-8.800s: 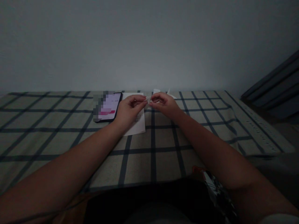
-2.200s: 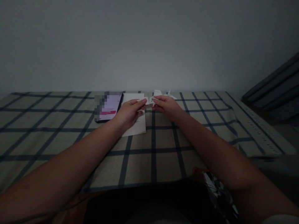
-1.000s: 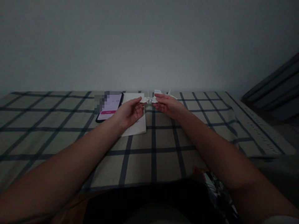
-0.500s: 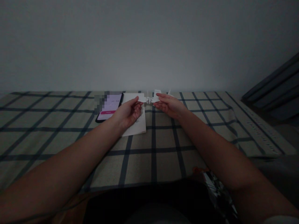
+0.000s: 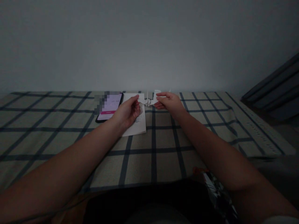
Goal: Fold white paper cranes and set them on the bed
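Observation:
Between my hands, above the table, is a piece of white folded paper [image 5: 148, 102], creased and bunched in the middle with a thin spike standing up from it. My left hand [image 5: 129, 112] pinches its left end between thumb and fingers. On the other side, my right hand [image 5: 170, 104] grips the right end, where a flat white flap rises by the fingertips. The paper's exact shape is too small and dim to make out. Under and beside my left hand lies a white sheet [image 5: 140, 128] with some dark marks on it.
A phone [image 5: 111, 105] with a lit screen and a pink bar lies left of the sheet. The checked tablecloth [image 5: 140, 161] covers the table, which meets a plain wall [image 5: 149, 46] at the back. Dark pleated fabric [image 5: 277, 87] hangs at the right.
My right hand has turned slightly, its thumb now pressing on the paper. The bunched middle sits a little lower, and its upright spike shows more clearly. My left hand has barely shifted.

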The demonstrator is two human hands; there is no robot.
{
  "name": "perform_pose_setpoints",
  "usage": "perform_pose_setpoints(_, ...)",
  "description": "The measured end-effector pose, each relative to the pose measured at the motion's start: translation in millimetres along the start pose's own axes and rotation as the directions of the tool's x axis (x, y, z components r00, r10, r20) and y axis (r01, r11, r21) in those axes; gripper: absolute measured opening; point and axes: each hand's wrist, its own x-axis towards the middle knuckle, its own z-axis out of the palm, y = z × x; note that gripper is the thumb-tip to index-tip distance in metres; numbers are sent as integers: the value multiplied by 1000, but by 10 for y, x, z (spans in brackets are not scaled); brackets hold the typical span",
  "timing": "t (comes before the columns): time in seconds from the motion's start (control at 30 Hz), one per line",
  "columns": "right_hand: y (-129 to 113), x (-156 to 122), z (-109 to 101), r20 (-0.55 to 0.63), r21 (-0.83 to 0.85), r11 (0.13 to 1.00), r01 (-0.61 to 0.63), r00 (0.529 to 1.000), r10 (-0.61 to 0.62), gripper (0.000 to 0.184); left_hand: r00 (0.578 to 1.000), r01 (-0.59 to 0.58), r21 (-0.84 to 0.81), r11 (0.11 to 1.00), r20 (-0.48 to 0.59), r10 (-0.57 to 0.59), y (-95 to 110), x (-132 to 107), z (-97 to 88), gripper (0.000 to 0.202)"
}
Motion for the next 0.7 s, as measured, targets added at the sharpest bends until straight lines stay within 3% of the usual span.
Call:
perform_pose_setpoints(0.33,18,34,-16,23,-18,999,41,999,-41,11,999,-22,41,999,36,20,-22,-11,-1,25)
perform_pose_setpoints(0.47,-2,36,-33,8,-35,999,40,999,-39,16,994,-86,119,989,78,77,-53,-27,3,19)
perform_pose_setpoints(0.7,-199,53,-283,47,-179,983,-28,998,37,20,990,-80,190,978,134,55,-72,-41,6,29)
